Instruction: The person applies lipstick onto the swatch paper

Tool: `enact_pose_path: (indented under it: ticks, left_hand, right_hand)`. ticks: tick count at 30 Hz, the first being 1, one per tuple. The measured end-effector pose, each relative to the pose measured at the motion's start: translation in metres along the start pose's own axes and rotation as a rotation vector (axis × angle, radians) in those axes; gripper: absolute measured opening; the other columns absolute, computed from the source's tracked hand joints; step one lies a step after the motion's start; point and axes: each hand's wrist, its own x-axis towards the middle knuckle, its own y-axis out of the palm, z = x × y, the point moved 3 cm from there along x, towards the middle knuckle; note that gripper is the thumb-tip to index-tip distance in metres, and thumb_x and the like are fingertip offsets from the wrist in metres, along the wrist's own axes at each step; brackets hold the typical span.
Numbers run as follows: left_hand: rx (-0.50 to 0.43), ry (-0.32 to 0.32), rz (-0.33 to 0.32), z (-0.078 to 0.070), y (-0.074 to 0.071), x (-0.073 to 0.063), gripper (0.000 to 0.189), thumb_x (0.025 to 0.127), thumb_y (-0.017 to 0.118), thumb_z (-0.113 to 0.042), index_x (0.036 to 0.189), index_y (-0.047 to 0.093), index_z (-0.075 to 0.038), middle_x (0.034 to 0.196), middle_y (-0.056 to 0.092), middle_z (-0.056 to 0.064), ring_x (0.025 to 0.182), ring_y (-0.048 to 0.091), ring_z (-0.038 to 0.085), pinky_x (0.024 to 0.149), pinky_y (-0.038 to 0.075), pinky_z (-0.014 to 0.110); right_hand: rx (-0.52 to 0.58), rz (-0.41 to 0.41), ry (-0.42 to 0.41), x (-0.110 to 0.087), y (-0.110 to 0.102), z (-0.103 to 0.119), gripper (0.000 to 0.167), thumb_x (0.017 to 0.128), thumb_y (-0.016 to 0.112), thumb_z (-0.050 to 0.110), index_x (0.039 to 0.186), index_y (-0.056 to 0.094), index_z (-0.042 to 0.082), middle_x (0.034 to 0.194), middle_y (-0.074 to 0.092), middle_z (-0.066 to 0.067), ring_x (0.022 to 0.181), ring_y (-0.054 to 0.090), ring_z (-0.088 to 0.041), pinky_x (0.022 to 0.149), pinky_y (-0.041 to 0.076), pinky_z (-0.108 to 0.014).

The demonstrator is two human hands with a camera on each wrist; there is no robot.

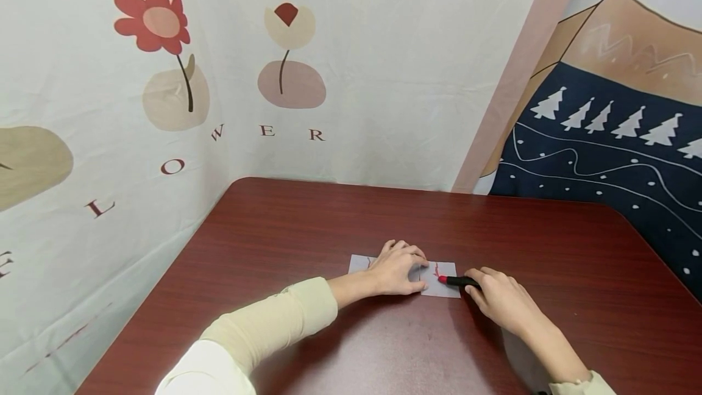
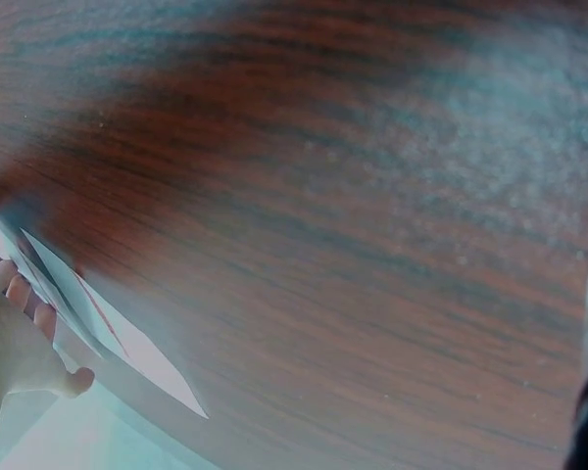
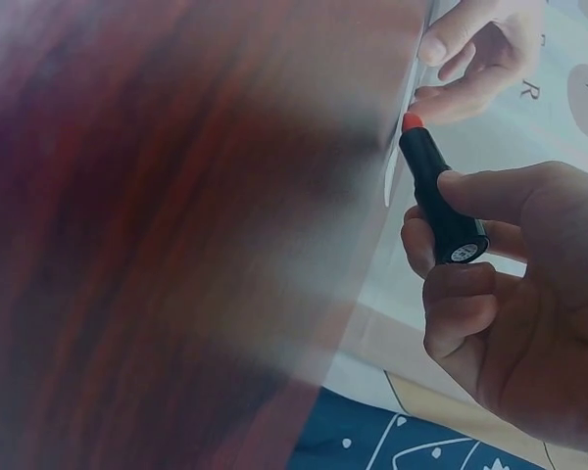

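Black-cased and red-tipped, a lipstick [image 1: 462,281] is pinched between the thumb and fingers of my right hand [image 1: 507,302]. Its tip meets the white paper [image 1: 445,290] on the table, beside a short red mark. A round label shows on the lipstick's base in the right wrist view. My left hand [image 1: 396,269] rests across the middle of the paper with fingers spread, hiding that part. More paper with another red line shows left of it. In the left wrist view, the paper [image 2: 152,360] bears a thin red line, and some fingers appear at the left edge.
The dark red wooden table [image 1: 307,218] reaches back to a pale curtain [image 1: 384,78] printed with flowers and letters. At the right hangs a navy cloth [image 1: 592,157] with white trees.
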Motion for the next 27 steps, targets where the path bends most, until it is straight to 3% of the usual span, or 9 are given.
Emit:
enact_pose_path:
  ticks: [27]
  left_hand:
    - [0.023, -0.015, 0.003, 0.0006, 0.003, 0.0014, 0.04, 0.081, 0.067, -0.044, 0.115, 0.067, -0.023, 0.116, 0.057, -0.01, 0.106, 0.047, 0.012, 0.1, 0.026, 0.051]
  right_hand:
    - [-0.018, -0.041, -0.062, -0.0036, -0.0009, 0.0033, 0.016, 0.08, 0.07, 0.009, 0.095, 0.067, 0.005, 0.082, 0.061, -0.002, 0.065, 0.058, -0.015, 0.054, 0.046, -0.034]
